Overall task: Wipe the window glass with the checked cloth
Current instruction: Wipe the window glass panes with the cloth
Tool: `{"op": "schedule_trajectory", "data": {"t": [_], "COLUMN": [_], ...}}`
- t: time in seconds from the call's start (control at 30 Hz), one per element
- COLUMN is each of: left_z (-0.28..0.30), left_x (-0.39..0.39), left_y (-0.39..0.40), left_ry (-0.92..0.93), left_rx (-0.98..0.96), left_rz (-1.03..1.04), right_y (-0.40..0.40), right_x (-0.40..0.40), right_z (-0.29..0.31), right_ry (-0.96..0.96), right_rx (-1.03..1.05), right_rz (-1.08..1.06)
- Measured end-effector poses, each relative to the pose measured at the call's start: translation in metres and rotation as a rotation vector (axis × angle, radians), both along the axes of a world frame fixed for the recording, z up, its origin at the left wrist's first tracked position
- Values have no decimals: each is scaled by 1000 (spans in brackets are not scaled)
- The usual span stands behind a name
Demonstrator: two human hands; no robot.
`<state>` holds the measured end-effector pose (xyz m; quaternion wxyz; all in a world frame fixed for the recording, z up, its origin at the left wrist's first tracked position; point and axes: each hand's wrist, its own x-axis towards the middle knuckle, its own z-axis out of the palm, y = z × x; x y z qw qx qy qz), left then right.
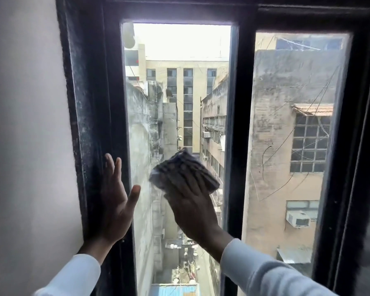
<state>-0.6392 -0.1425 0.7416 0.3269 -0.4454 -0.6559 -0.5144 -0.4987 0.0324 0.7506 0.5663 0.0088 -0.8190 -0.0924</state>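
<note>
1. Sleeves sat nearest the camera, two pale ones, one on each forearm reaching up to the window.
2. Right hand (192,208) was pressed flat over the checked cloth (183,169), fingers spread on top, pinning it to the glass rather than gripping it in a fist; likely so the whole pad rubbed the pane.
3. Cloth was bunched, one piece only, low-middle on the left pane (177,92), touching the glass, between the two dark uprights.
4. Left hand (115,197) was empty, fingers loose and spread, palm against the dark window frame (88,124) at the pane's left edge; probably bracing the body or steadying the sash.
5. Count: two hands, one cloth, two glass panes visible.
6. Right pane (295,124) showed streaks and scratch-like marks, not touched by the cloth here.
7. Judgement: wiping was mid-way on the left pane; upper glass and the right pane seemingly left to do.
</note>
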Motion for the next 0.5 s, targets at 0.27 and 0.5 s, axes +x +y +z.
{"op": "schedule_trajectory", "data": {"t": [0.27, 0.5], "left_z": [0, 6], "left_x": [0, 8], "left_y": [0, -1], "left_ry": [-7, -77], "left_rx": [0, 82], "left_rz": [-14, -18], "right_y": [18, 34], "right_x": [10, 36], "right_z": [46, 72], "right_ry": [97, -43], "right_rx": [-130, -25], "right_rz": [-93, -251]}}
